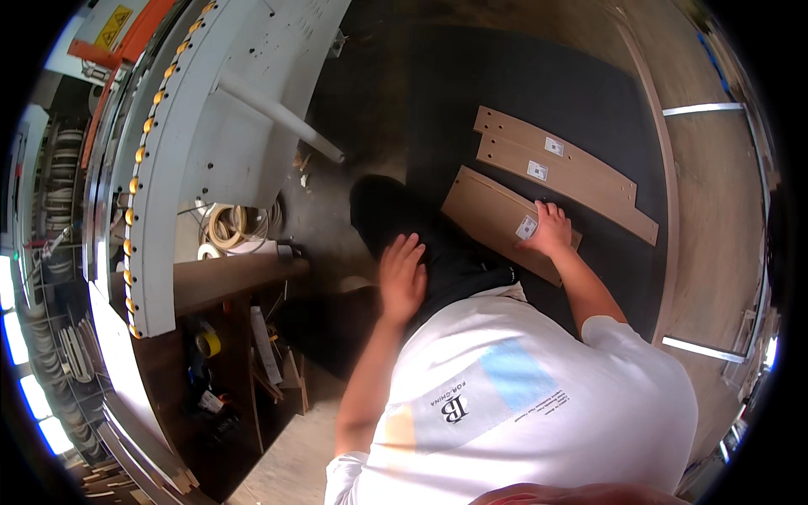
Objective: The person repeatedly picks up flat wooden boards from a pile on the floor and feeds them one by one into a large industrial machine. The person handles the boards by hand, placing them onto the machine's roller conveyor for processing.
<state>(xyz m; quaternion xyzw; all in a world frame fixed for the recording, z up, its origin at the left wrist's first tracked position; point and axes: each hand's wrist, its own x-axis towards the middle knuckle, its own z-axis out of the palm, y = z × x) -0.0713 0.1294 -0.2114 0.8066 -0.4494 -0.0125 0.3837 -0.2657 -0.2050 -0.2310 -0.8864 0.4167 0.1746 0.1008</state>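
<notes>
The right hand (552, 231) has its fingers (551, 209) spread over the near board (486, 204) on the black surface (581, 93), perhaps to steady it; whether they grip, I cannot tell. The left hand (401, 275), loosely open, empty, lies at the thigh (450, 257).

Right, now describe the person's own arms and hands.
The left hand and right hand are ungloved, with five fingers each and no watch visible. The forearms are bare below short white T-shirt sleeves.

White shirt (606, 379), short sleeves (604, 331) — print (433, 429) across front: pale blue block (515, 374), grey panel (497, 421), peach patch (396, 433), black lettering (454, 409) (few big characters, several small lines). Black trousers (391, 215) — small pale marking (512, 273) near waist. Left hand (402, 276), right hand (551, 229) bare.
</notes>
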